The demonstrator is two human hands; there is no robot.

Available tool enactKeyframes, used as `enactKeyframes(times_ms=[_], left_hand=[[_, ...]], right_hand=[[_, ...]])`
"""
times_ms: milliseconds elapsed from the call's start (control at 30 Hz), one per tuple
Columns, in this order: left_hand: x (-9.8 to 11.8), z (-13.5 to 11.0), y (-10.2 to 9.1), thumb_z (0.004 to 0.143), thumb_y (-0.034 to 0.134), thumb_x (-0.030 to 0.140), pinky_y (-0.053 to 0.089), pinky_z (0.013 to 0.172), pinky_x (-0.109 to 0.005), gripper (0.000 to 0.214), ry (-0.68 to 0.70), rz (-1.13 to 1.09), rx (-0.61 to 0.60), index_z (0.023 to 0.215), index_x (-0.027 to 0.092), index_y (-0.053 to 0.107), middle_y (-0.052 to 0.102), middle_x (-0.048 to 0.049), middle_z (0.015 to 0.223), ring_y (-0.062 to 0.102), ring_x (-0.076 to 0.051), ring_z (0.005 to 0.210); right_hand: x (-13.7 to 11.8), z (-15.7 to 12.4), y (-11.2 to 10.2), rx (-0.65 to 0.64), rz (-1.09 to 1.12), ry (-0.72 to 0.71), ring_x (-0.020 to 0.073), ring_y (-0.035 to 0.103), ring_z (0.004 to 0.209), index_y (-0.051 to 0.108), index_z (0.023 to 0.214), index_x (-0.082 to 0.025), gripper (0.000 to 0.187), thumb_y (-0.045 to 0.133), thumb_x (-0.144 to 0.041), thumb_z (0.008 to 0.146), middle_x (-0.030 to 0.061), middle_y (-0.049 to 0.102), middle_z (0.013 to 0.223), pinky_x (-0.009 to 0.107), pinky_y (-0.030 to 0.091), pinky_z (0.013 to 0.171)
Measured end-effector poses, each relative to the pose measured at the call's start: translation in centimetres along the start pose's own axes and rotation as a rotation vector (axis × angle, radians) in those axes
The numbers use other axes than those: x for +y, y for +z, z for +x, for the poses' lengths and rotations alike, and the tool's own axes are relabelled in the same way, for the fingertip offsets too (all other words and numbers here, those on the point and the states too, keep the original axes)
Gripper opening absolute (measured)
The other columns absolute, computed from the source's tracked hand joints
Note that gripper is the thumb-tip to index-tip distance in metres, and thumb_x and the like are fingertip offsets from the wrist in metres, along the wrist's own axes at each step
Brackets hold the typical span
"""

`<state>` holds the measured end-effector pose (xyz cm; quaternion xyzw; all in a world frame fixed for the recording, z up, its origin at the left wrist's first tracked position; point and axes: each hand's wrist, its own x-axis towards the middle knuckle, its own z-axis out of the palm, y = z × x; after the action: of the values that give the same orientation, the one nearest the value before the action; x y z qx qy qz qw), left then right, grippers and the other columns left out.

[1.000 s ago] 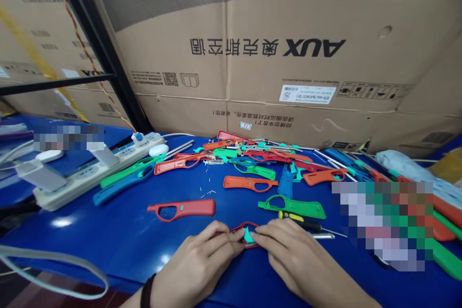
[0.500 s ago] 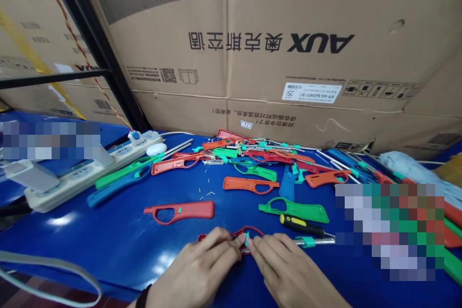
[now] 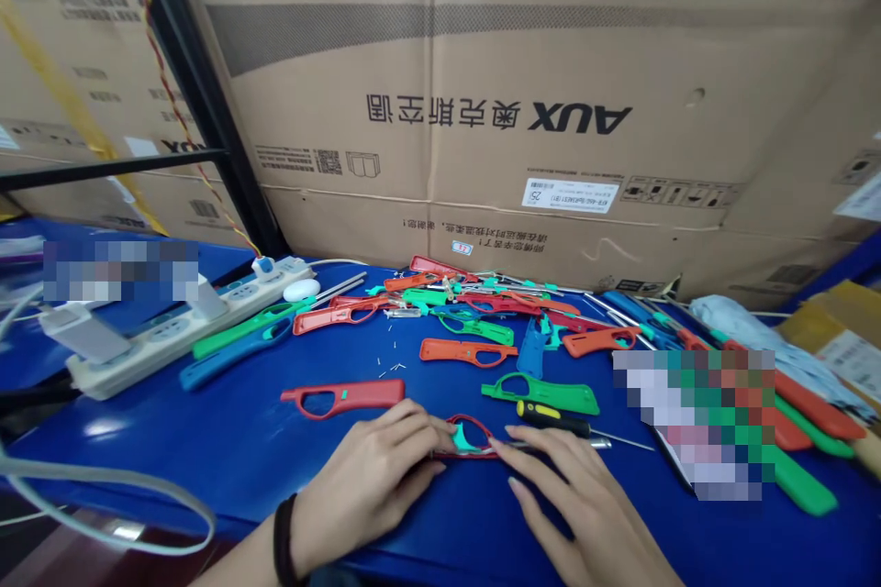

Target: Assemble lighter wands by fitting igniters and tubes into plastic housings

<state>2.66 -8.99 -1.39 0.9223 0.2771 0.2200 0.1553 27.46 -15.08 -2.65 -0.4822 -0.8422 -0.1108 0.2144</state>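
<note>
Low in the middle lies a red half-casing of a gas lighter [image 3: 487,423], its trigger loop facing away from me. A teal trigger [image 3: 468,438] sits inside the loop. My left hand [image 3: 375,477] is closed over the handle end, which it mostly hides. My right hand [image 3: 574,491] has its fingers spread, the index fingertip touching the casing just right of the loop. A metal tube [image 3: 600,444] shows beyond the right fingers, partly covered by them. Just behind that hand lies a black-and-yellow screwdriver [image 3: 551,415].
Another red casing half [image 3: 372,393] and a green one [image 3: 551,393] lie just behind my hands. Farther back are a pile of lighter parts [image 3: 454,298] and small loose screws [image 3: 391,369]. A power strip [image 3: 165,330] stands left; a large carton [image 3: 440,46] walls the back.
My right fingers have opened and drawn back from the trigger, leaving more of it visible. My left hand stays on the casing. The whole view has shifted slightly.
</note>
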Motion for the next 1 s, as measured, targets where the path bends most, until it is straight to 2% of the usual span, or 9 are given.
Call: enactKeyframes(times_ms=[167,267,400,567,733,800,867,900,1000], left_hand=[[0.4,0.1,0.4,0.094,0.049,0.023,0.041,0.107,-0.039,0.036,0.087,0.150,0.007,0.131,0.024,0.048,0.059,-0.0032,0.129,0.055,-0.019,0.118],[0.5,-0.3,0.9,0.096,0.046,0.025,0.039,0.109,-0.039,0.044,0.119,0.245,-0.049,0.139,0.020,0.039,0.050,-0.0056,0.138,0.049,-0.020,0.125],[0.6,-0.8,0.9,0.096,0.043,0.021,0.037,0.110,-0.039,0.046,0.099,0.304,-0.121,0.141,0.020,0.035,0.043,-0.0039,0.143,0.044,-0.019,0.129],[0.6,-0.2,-0.2,0.094,0.042,0.013,0.020,0.116,-0.048,0.051,0.098,0.253,-0.188,0.143,0.024,0.031,0.041,-0.0004,0.144,0.037,-0.019,0.134],[0.1,1.5,-2.1,0.098,0.041,0.026,0.006,0.115,-0.056,0.043,0.107,0.147,-0.256,0.140,0.031,0.036,0.051,0.0009,0.137,0.035,-0.021,0.135],[-0.7,1.5,-3.2,0.096,0.044,0.031,0.009,0.115,-0.056,0.041,0.088,0.147,-0.243,0.137,0.031,0.040,0.045,-0.0024,0.142,0.036,-0.023,0.135],[-2.0,0.7,-4.3,0.094,0.047,0.032,0.016,0.114,-0.055,0.041,-0.003,0.189,-0.165,0.135,0.029,0.043,0.040,-0.0052,0.145,0.037,-0.024,0.133],[-2.8,0.0,-4.9,0.094,0.048,0.032,0.021,0.113,-0.054,0.039,-0.056,0.212,-0.116,0.133,0.028,0.045,0.044,-0.0061,0.141,0.040,-0.025,0.130],[-5.1,-2.7,-6.4,0.088,0.055,0.045,0.041,0.102,-0.043,0.039,-0.182,0.262,-0.078,0.121,0.025,0.052,0.055,-0.0066,0.125,0.048,-0.026,0.119]], right_hand=[[-1.1,0.4,-0.2,0.089,-0.049,-0.058,0.0203,0.069,0.092,0.061,0.119,-0.025,0.033,0.039,-0.025,0.094,0.0020,0.070,0.110,0.034,0.058,0.074],[-1.4,0.6,0.1,0.108,-0.046,-0.058,0.0196,0.069,0.093,0.061,0.118,-0.029,0.031,0.042,-0.027,0.094,-0.0008,0.069,0.113,0.033,0.058,0.075],[-1.3,0.5,0.6,0.091,-0.039,-0.068,0.0196,0.068,0.097,0.063,0.115,-0.029,0.030,0.044,-0.026,0.092,-0.0010,0.067,0.118,0.033,0.058,0.076],[-1.1,0.2,0.9,0.095,-0.062,-0.063,0.0208,0.068,0.097,0.060,0.119,-0.024,0.034,0.045,-0.021,0.089,0.0027,0.067,0.118,0.034,0.057,0.077],[-0.9,0.0,1.1,0.170,-0.003,0.010,0.0198,0.067,0.098,0.058,0.119,-0.022,0.032,0.046,-0.021,0.089,0.0035,0.069,0.114,0.033,0.055,0.079],[-0.8,-0.1,1.2,0.205,0.019,0.031,0.0198,0.066,0.097,0.057,0.118,-0.021,0.031,0.046,-0.020,0.089,0.0042,0.069,0.112,0.033,0.054,0.080],[-0.7,-0.3,1.3,0.240,0.038,0.055,0.0199,0.066,0.095,0.057,0.115,-0.021,0.028,0.046,-0.019,0.090,0.0043,0.070,0.107,0.034,0.052,0.081],[-0.6,-0.3,1.3,0.256,0.051,0.075,0.0198,0.067,0.093,0.058,0.112,-0.022,0.026,0.046,-0.018,0.090,0.0039,0.071,0.104,0.034,0.051,0.080],[-0.1,-0.7,1.3,0.278,0.090,0.135,0.0197,0.067,0.088,0.058,0.105,-0.023,0.020,0.046,-0.018,0.090,0.0029,0.071,0.094,0.035,0.050,0.079]])
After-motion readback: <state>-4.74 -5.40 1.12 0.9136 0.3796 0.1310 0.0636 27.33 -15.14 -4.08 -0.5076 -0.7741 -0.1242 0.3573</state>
